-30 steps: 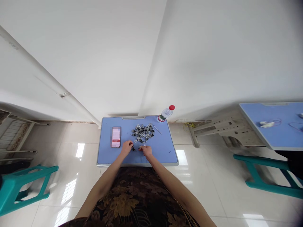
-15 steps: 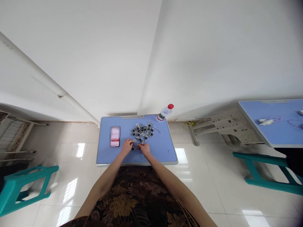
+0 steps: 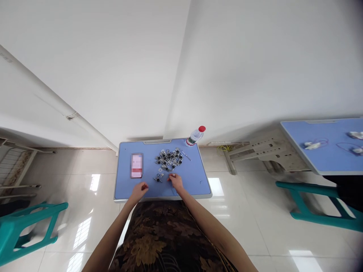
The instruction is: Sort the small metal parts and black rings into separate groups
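Several small metal-and-black parts lie heaped at the middle back of the blue desk. One such part lies apart, nearer the front edge, with a pale ring and a small light piece beside it. My left hand is over the front left of the desk, fingers curled together; what they hold, if anything, is too small to make out. Just right of the loose part is my right hand, its fingertips pinched on something small that I cannot identify.
A phone lies on the desk's left side. A red-capped bottle stands at the back right, near a thin clear tool. Another blue desk is at the right. Green stools stand on the floor.
My left hand has moved left and towards me, away from the small part. My right hand has shifted slightly right and nearer. The loose parts between them now show uncovered.
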The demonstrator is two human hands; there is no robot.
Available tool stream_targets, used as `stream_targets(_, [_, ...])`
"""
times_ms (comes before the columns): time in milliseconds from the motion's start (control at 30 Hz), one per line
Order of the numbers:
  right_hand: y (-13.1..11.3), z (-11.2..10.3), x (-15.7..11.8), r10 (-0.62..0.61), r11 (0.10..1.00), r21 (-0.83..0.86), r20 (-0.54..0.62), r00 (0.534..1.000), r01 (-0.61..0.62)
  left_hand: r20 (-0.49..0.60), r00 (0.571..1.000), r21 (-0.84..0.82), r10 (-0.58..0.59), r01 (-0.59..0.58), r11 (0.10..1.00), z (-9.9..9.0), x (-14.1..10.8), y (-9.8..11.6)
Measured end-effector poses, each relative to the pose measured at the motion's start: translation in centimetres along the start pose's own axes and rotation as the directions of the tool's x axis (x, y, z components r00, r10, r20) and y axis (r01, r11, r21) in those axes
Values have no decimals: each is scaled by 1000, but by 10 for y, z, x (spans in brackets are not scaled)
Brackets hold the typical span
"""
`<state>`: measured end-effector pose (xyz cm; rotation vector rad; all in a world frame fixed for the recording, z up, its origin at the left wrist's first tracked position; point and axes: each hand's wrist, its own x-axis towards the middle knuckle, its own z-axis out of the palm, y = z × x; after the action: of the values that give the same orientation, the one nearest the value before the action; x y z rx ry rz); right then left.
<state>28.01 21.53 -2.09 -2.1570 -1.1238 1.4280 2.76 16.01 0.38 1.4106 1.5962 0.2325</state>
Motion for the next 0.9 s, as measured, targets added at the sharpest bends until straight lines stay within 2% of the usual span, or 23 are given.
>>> stream_targets(100, [-3,-2,-3,10,999,-49,0,1000,-10,161,973,236,-168,127,963,-4,-46,-38])
stream_targets(200, [-8,1,-8,-25,987,-154,50,998,32,152,914,514,-376,252,820,-2,-80,-69])
stream_targets(300, [-12,8,-16,-40,966,-246,151,988,77,191,863,641,-468,251,725,0,-92,-83])
stream_targets(367, [-14,12,-21,-67,942,-309,204,977,130,231,841,663,-490,232,711,2,-91,-85])
stream_targets(467, [-19,14,-24,-110,883,-423,235,966,203,240,837,660,-492,231,715,8,-87,-82])
stream_targets(667, [-38,18,-19,-33,817,-558,204,978,144,122,830,430,-544,450,783,29,-81,-73])
stream_targets(767, [-46,20,-15,-51,815,-564,156,986,131,130,838,443,-531,430,787,23,-73,-69])
stream_targets(900, [-49,19,-8,-49,846,-517,166,985,129,243,875,431,-418,289,855,-1,-56,-54])
